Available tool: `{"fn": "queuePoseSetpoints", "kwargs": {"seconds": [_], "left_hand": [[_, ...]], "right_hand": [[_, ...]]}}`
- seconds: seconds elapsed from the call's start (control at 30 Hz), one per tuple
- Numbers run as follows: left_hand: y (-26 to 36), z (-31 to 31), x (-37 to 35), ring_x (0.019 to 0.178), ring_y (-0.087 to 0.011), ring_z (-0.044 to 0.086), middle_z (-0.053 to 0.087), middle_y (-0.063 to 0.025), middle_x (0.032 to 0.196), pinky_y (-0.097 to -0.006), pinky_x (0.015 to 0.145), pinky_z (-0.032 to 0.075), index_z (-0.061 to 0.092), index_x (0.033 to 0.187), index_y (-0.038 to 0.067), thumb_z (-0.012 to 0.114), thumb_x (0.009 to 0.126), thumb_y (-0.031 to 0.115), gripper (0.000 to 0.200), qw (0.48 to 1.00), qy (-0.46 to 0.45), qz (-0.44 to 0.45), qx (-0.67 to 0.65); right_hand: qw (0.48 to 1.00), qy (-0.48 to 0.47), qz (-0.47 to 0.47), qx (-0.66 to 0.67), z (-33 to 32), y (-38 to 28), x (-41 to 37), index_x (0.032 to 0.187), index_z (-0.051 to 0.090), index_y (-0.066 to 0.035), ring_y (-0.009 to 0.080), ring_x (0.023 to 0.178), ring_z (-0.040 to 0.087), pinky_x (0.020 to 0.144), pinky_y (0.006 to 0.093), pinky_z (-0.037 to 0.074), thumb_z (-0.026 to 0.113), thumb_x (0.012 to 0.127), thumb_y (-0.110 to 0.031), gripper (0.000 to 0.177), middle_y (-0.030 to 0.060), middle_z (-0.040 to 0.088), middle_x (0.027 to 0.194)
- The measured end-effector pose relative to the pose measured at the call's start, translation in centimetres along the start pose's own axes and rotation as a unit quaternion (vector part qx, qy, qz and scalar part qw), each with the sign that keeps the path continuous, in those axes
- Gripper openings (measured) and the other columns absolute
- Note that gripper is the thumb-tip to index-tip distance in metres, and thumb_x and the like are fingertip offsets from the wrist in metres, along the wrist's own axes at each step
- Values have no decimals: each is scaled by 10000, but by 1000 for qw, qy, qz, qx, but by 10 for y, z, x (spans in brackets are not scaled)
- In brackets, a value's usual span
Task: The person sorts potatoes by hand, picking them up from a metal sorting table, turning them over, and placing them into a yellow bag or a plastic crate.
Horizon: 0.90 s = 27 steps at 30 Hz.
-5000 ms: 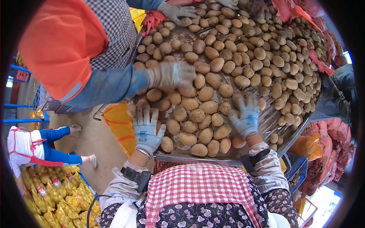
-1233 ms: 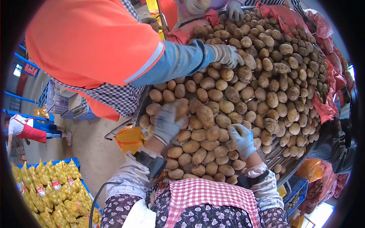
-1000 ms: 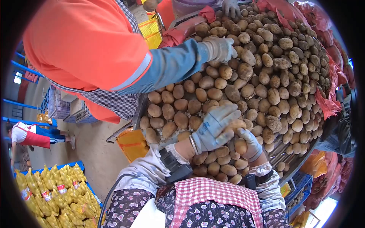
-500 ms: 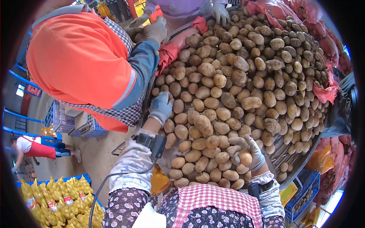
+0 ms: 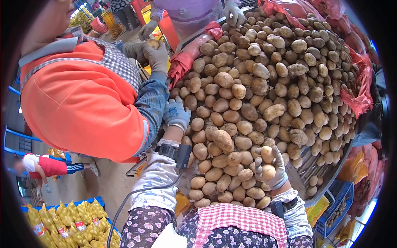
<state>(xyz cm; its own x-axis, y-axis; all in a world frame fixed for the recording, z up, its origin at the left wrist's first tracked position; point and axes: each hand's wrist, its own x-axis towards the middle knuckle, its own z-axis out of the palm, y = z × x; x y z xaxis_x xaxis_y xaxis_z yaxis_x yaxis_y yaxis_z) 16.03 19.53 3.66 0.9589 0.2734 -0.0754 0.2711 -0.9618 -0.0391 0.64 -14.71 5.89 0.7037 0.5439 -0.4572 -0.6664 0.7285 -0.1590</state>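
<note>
A large heap of potatoes [image 5: 245,127] spreads over the table before me. My right hand [image 5: 278,173], in a pale glove, has its fingers curled around two potatoes: one potato [image 5: 268,172] lies against the palm, and another potato [image 5: 267,154] sits higher, by the fingertips. My left hand [image 5: 177,112], in a light blue and white glove, rests at the left edge of the heap. Its fingers are a little apart, touching the potatoes there, and none is seen in its grasp.
A co-worker in an orange top [image 5: 82,103] stands close on my left, gloved hands around a potato [image 5: 153,44]. Another person's gloved hand [image 5: 234,15] is at the far edge. Pink sacks [image 5: 357,89] line the right side; a blue crate [image 5: 337,206] stands below. Yellow net bags [image 5: 70,221] lie lower left.
My right hand now has a second potato by its fingertips. My left hand has shifted slightly along the heap's edge. The orange-clad co-worker has leaned back and holds a potato.
</note>
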Motion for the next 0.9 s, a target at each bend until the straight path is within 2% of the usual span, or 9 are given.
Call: {"fn": "queuePoseSetpoints", "kwargs": {"seconds": [0.2, 0.33, 0.47, 0.67, 0.73, 0.77, 0.8, 0.87, 0.9], "left_hand": [[-16, -6, -6, 1167, -335, 484, 505, -120, 1287, -485, 889, 462, 538, 1206, 146, 704, 767, 445, 557, 992, -62, 92, 67], [-26, 42, -9, 1263, -384, 408, 476, -124, 1322, -528, 957, 431, 482, 1301, 153, 726, 758, 420, 652, 994, 18, 100, 50], [-5, 9, -1, 1306, -396, 363, 481, -122, 1298, -510, 998, 419, 530, 1201, 127, 734, 745, 375, 558, 993, -103, 46, 21], [-42, 60, -1, 1128, -378, 471, 554, -154, 1148, -465, 916, 451, 571, 1058, 68, 739, 691, 321, 476, 974, 83, 117, -177], [-38, 48, -1, 956, -361, 562, 582, -196, 1038, -446, 868, 470, 572, 1010, 40, 739, 690, 268, 427, 922, 135, 30, -362], [-34, 54, -4, 782, -233, 603, 606, -115, 905, -340, 725, 519, 565, 1043, 26, 717, 733, 110, 355, 869, 224, 59, -438], [-8, 34, -25, 840, -284, 598, 591, -145, 980, -378, 769, 504, 543, 1011, 5, 693, 750, 138, 329, 834, 218, 59, -504], [50, -4, -81, 907, -181, 566, 540, -74, 1016, -317, 774, 514, 502, 1084, 26, 672, 772, 71, 357, 680, 91, 117, -718], [69, -35, -109, 955, -207, 572, 549, -107, 1065, -333, 823, 515, 502, 1110, 26, 678, 745, 50, 406, 693, 32, 170, -700]], "right_hand": [[998, 10, -34, -54, -7, 3, -10, 1200, 530, -81, 232, 777, 606, 627, 321, 517, 565, 898, -537, 549, 136, 611, 967], [999, -40, -17, 1, -8, 1, -19, 1201, 522, -66, 245, 836, 604, 625, 319, 509, 557, 907, -522, 543, 153, 602, 1001], [998, -37, -35, -19, -12, 6, -15, 1176, 541, -49, 267, 824, 618, 604, 323, 521, 543, 909, -542, 560, 162, 609, 997], [992, -86, -52, 83, -8, 12, -18, 1079, 607, -22, 290, 844, 628, 573, 326, 529, 452, 898, -647, 669, 181, 606, 1029], [994, -58, -70, 56, -1, 9, -17, 1110, 608, -29, 318, 933, 612, 610, 341, 537, 438, 894, -664, 692, 196, 587, 1110], [995, -28, -84, 37, 2, 11, -17, 1142, 610, -37, 345, 1021, 595, 646, 356, 546, 423, 889, -681, 717, 211, 568, 1191], [995, 5, -95, 19, 4, 15, -18, 1173, 611, -44, 372, 1110, 579, 683, 371, 554, 409, 884, -698, 744, 226, 549, 1272], [995, -33, -83, 53, 6, 17, -6, 1257, 573, -64, 391, 1208, 520, 763, 409, 553, 399, 880, -708, 767, 217, 495, 1365], [994, -41, -93, 52, 10, 19, 2, 1274, 558, -75, 384, 1209, 517, 789, 420, 550, 412, 880, -700, 753, 199, 500, 1360]]}}
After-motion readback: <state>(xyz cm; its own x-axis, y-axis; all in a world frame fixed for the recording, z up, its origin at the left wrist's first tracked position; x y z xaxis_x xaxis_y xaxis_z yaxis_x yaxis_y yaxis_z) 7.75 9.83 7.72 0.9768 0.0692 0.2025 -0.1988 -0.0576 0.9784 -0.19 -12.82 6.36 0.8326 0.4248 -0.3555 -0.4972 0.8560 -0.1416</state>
